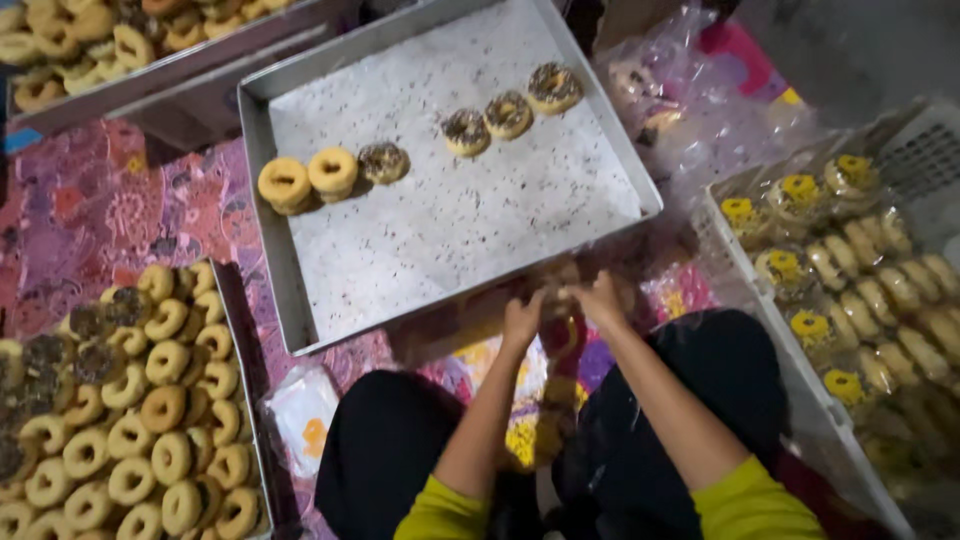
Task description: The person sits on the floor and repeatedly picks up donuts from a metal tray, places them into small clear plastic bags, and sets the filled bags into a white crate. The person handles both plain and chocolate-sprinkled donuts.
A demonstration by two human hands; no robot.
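Trays (290, 290) of ring cookies (165, 410) around hands (560, 305).

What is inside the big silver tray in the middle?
The tray holds six ring cookies: three at the left, three at the top right, on a speckled white lining that hides the tray's bottom.

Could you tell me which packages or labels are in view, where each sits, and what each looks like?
Packed doughnut bags: white crate on the right, clear plastic with yellow labels.
Small clear bag: between left hand and right hand, blurred.
Flat packet: floor by left knee, white with orange mark.
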